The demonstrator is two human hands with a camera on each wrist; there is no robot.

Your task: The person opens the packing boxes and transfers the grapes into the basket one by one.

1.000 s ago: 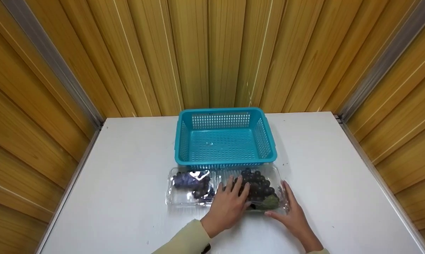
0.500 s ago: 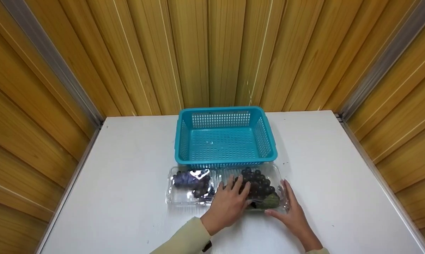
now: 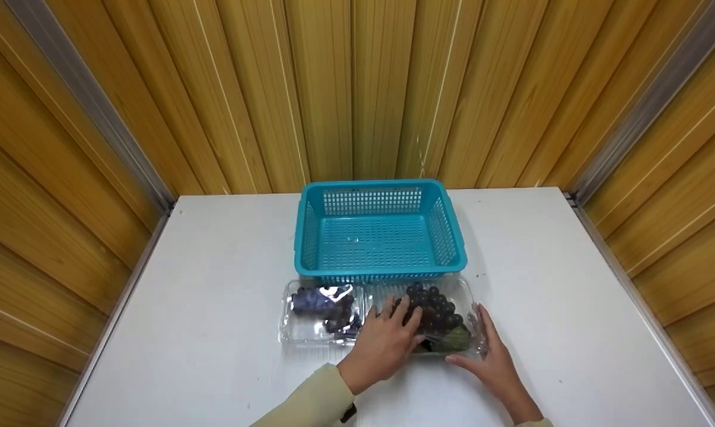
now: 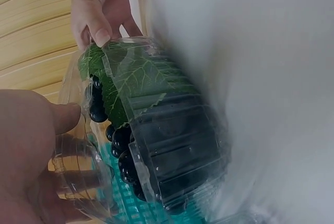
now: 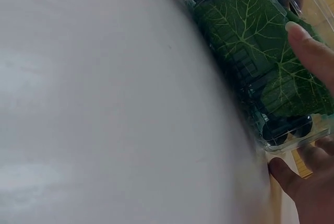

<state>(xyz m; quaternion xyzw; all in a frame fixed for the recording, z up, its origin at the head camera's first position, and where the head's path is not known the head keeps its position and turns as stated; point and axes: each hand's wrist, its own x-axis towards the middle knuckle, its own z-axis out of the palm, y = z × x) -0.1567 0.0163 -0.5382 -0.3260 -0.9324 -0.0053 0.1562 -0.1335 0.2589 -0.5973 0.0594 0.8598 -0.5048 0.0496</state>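
A clear plastic clamshell box point(image 3: 469, 289) holds dark grapes point(image 3: 434, 308) and a green leaf point(image 3: 457, 338) near its front right corner. My left hand point(image 3: 381, 347) rests on this box with fingers spread over its left part. In the left wrist view the left thumb point(image 4: 67, 118) lies close to the opening edge of the lid. My right hand point(image 3: 496, 362) holds the right end, thumb at the front and fingers along the side. The right wrist view shows that thumb point(image 5: 308, 46) over the leaf and fingers point(image 5: 287, 174) by the end wall.
A second clear box point(image 3: 292, 326) of dark grapes stands right beside the first, on the left. Behind both is a turquoise perforated basket point(image 3: 381, 271). The white table point(image 3: 215, 332) is bordered by yellow wood-look walls point(image 3: 375, 89).
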